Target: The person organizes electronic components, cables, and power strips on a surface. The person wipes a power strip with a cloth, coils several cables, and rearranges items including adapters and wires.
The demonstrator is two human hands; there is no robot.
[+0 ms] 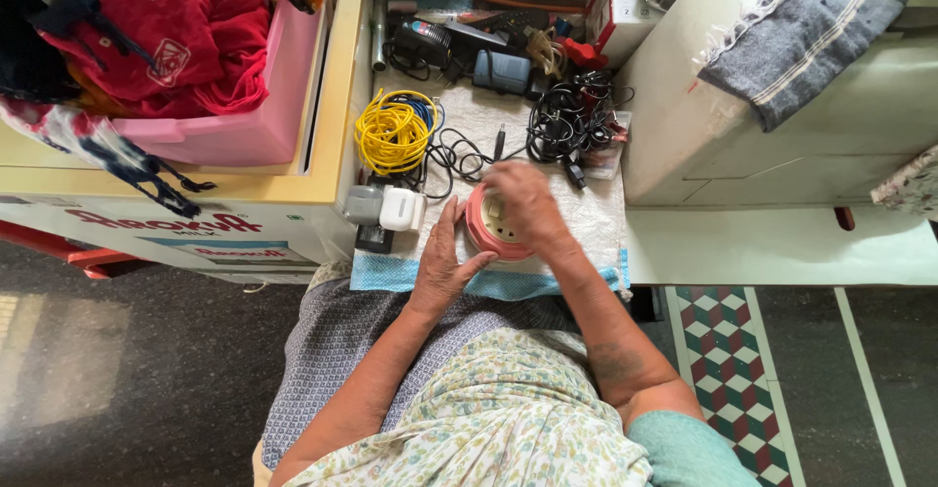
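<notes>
Dark floor lies below, with a red and green tiled strip on the right. Closest to the person, a white cloth with a blue edge (410,274) covers the worktop (782,248). On it sits a round pink and cream socket box (493,225), right between both hands. Left hand (442,262) lies flat and open, its fingers touching the box's left side. Right hand (528,204) curls over the top of the box, gripping it. Just left are small white and grey plugs (391,209). Farther back lie a yellow cable coil (393,132) and tangled black wires (567,121). Far left, a pink tub (264,116) holds red clothes.
</notes>
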